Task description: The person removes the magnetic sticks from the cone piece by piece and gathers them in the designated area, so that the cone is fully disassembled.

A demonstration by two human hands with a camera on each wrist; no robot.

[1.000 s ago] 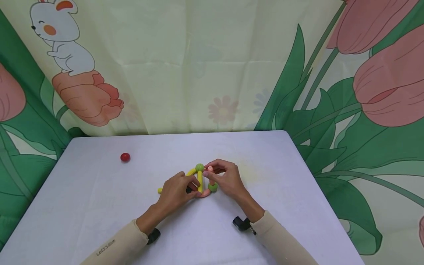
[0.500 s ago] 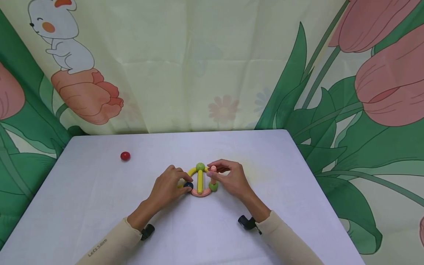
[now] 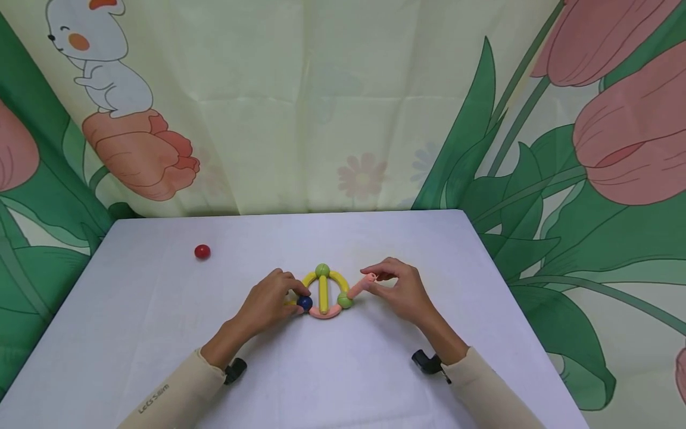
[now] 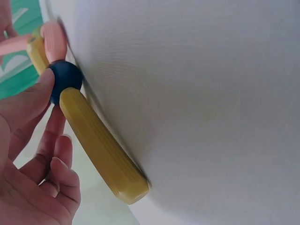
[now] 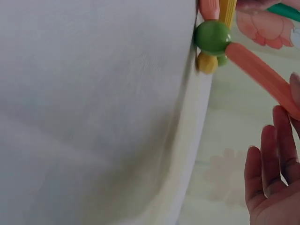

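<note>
A ring of toy sticks and balls lies mid-table. A light-green ball (image 3: 322, 270) tops it, with curved yellow sticks (image 3: 339, 279) at either side, a straight yellow stick (image 3: 323, 295) down the middle and a curved pink stick (image 3: 325, 315) below. My left hand (image 3: 268, 304) pinches the blue ball (image 3: 305, 303) at the ring's left; another yellow stick (image 4: 101, 145) extends from that ball. At the right, my right hand (image 3: 402, 292) pinches the free end of a straight pink stick (image 3: 360, 286), whose other end meets the green ball (image 5: 212, 37) and slants up from it.
A red ball (image 3: 202, 252) lies alone toward the back left of the white-covered table (image 3: 134, 310). Behind the table's far edge hangs a printed curtain (image 3: 257, 119). Dark wrist cameras (image 3: 427, 361) sit under both sleeves.
The left hand has moved left off the middle of the ring onto the blue ball. The right hand has moved right, tipping the pink stick from upright to a rightward slant.
</note>
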